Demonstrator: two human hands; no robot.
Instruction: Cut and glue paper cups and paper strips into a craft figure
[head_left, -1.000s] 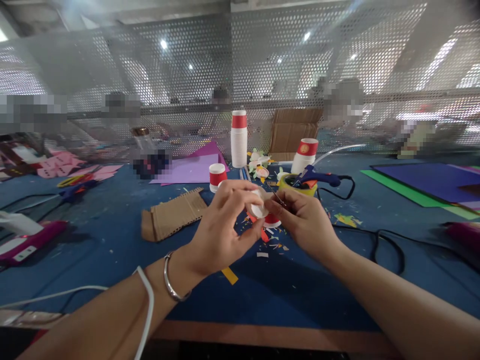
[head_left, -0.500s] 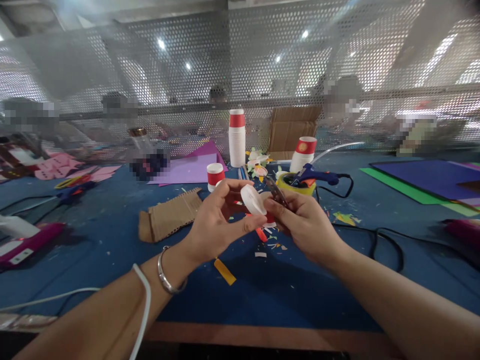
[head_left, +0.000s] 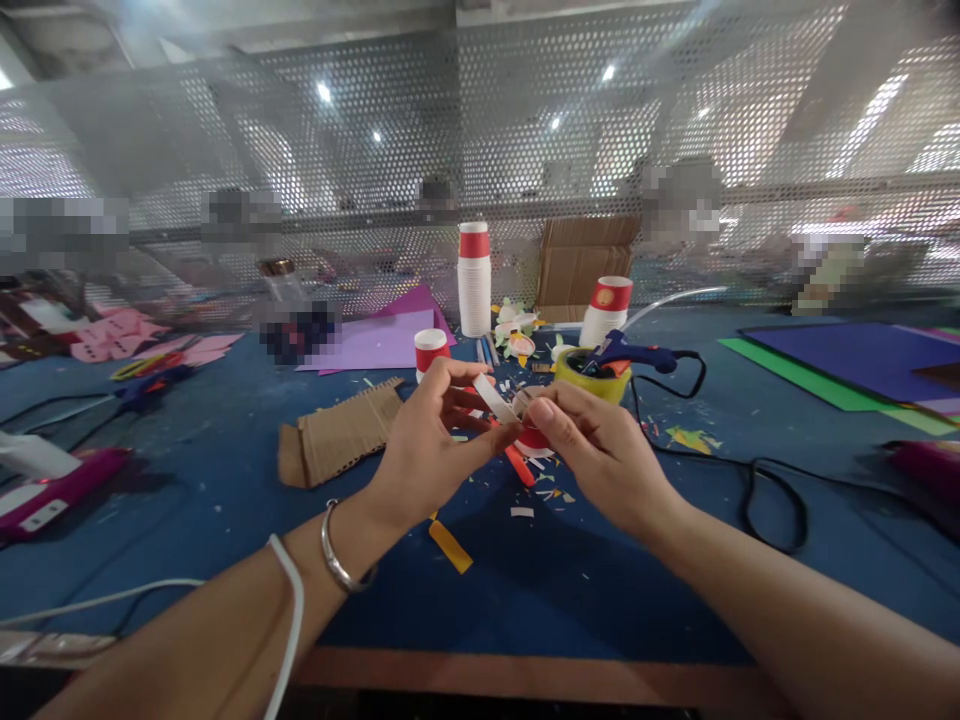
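My left hand (head_left: 431, 430) is raised over the table, its thumb and fingers pinching a short white ring-like piece of paper cup (head_left: 495, 398), tilted and seen nearly edge-on. At that piece's right end my right hand (head_left: 600, 445) is closed, thumb against finger. A thin, partly glinting thing shows at its fingertips, too small to make out. Beneath and behind the fingers stands a red-and-white cup part (head_left: 534, 440), largely covered by the right hand. Close by on the table lie an orange-red strip (head_left: 519, 466) and paper scraps (head_left: 553, 494).
Stacked paper cups (head_left: 474, 290) stand at the back, with another stack (head_left: 609, 310) to the right. A glue gun (head_left: 630, 352) rests on a yellow tape roll (head_left: 592, 375), its black cord trailing right. Corrugated cardboard (head_left: 345, 435) and a yellow strip (head_left: 451, 546) lie nearer.
The white piece has turned from showing its round face to nearly edge-on. The dark slim tool that stuck up from my right hand no longer shows clearly; that hand has rotated slightly.
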